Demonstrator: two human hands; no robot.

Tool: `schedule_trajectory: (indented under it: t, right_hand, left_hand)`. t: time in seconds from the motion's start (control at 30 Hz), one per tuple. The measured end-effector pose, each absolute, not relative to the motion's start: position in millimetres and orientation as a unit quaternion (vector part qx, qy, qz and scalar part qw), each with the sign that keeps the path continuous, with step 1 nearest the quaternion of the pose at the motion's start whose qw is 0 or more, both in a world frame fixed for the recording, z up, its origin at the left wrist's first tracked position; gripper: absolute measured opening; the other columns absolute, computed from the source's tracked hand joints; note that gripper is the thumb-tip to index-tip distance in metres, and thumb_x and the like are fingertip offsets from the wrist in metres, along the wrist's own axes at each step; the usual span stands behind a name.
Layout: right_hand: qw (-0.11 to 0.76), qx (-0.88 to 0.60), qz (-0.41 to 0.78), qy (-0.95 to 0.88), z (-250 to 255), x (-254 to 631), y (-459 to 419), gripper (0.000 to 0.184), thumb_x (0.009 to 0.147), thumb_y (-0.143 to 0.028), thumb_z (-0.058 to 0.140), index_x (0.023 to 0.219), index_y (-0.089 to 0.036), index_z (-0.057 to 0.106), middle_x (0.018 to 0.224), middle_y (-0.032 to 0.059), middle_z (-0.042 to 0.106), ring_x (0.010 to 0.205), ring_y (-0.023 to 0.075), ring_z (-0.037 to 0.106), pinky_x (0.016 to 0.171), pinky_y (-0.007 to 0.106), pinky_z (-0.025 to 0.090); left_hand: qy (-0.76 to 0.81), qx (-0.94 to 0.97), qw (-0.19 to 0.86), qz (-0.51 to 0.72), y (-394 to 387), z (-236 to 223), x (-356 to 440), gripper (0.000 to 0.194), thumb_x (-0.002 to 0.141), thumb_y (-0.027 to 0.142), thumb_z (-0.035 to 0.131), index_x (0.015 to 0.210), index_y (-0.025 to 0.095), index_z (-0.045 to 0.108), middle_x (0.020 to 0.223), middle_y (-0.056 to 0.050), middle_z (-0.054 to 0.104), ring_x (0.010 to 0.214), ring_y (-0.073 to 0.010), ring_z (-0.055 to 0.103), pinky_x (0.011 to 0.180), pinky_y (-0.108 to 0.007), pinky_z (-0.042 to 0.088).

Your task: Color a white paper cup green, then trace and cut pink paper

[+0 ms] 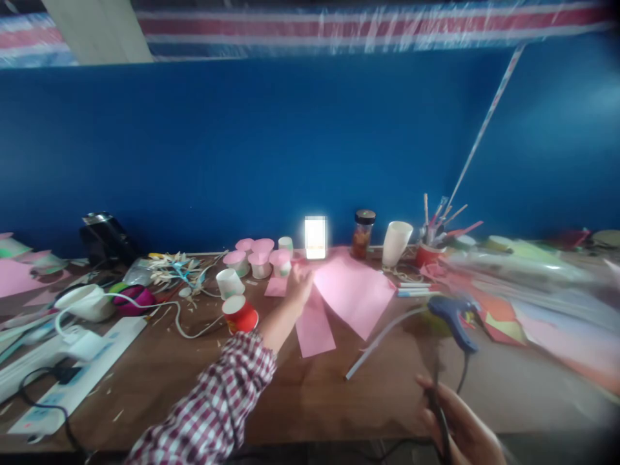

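Note:
My left hand [301,283] reaches far across the table, fingers closed at the left edge of a large pink paper sheet [356,290]; its fingertips are blurred. Beneath that wrist lies a narrower pink paper strip [314,329]. Low on the right, my right hand [458,423] is wrapped round dark-handled scissors [440,413], whose blades point away and are smeared by motion. Just beyond them rests a blue glue gun [453,320] with a long glue stick [382,342] in its back. A brightly lit phone [316,237] stands behind the pink sheet.
Paper cups with pink tops [260,258] stand left of my left hand, near a red paper cup [241,314]. Power strips [82,381] and a white cable occupy the left. At the back are a lidded jar [363,236] and a white cup [397,242]. Coloured papers [557,329] spread rightward.

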State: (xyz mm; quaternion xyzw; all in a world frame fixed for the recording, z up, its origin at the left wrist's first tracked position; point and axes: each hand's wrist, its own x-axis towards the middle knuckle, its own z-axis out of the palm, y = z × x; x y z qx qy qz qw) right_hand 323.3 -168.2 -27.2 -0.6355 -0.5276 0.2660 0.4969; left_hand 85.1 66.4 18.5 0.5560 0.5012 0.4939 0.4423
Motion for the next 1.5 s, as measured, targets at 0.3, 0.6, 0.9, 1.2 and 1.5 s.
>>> schedule_trajectory:
  t: [0.3,0.6,0.9,1.2,1.5]
  right_hand:
    - [0.452,-0.566,0.308,-0.617,-37,282,-163,0.039,0.077,-0.04,0.062,0.107,-0.017,0.068,0.08,0.0088,0.07,0.066,0.0202,0.066,0.058,0.023,0.055]
    - [0.387,-0.549,0.368,-0.642,-35,258,-197,0.042,0.08,-0.043,0.058,0.112,-0.016,0.064,0.082,0.009,0.07,0.072,0.0194,0.066,0.07,0.024,0.053]
    - [0.352,-0.527,0.414,-0.653,-35,231,-228,0.039,0.08,-0.041,0.057,0.109,-0.016,0.065,0.082,0.0077,0.069,0.072,0.021,0.064,0.067,0.028,0.052]
    - [0.391,-0.492,0.505,-0.592,-40,219,-228,0.039,0.073,-0.04,0.067,0.105,-0.017,0.062,0.075,0.0041,0.067,0.069,0.0188,0.063,0.062,0.027,0.05]
    - [0.509,-0.471,0.504,-0.515,-24,197,-165,0.051,0.058,-0.037,0.078,0.101,-0.018,0.057,0.09,0.0078,0.068,0.082,0.0226,0.065,0.068,0.032,0.053]
  left_hand:
    - [0.461,0.849,0.173,0.194,-53,-20,17,0.028,0.089,0.026,0.042,0.107,0.022,0.064,0.107,-0.007,0.067,0.099,-0.023,0.059,0.094,-0.041,0.04]
    - [0.454,0.876,0.081,0.143,-112,-16,-53,0.031,0.089,0.032,0.045,0.114,0.02,0.06,0.108,-0.008,0.065,0.101,-0.0213,0.058,0.095,-0.038,0.043]
    - [0.434,0.882,-0.034,0.179,-161,-43,-58,0.027,0.084,0.025,0.055,0.111,0.021,0.06,0.104,-0.007,0.063,0.101,-0.0221,0.054,0.092,-0.04,0.043]
    - [0.435,0.848,-0.104,0.284,-181,-41,-68,0.023,0.087,0.013,0.044,0.084,0.021,0.065,0.083,-0.004,0.064,0.085,-0.0178,0.055,0.078,-0.032,0.044]
    - [0.539,0.665,0.128,0.502,-179,19,-74,0.009,0.082,0.024,0.056,0.083,0.019,0.063,0.083,-0.004,0.065,0.081,-0.0168,0.059,0.075,-0.029,0.047]
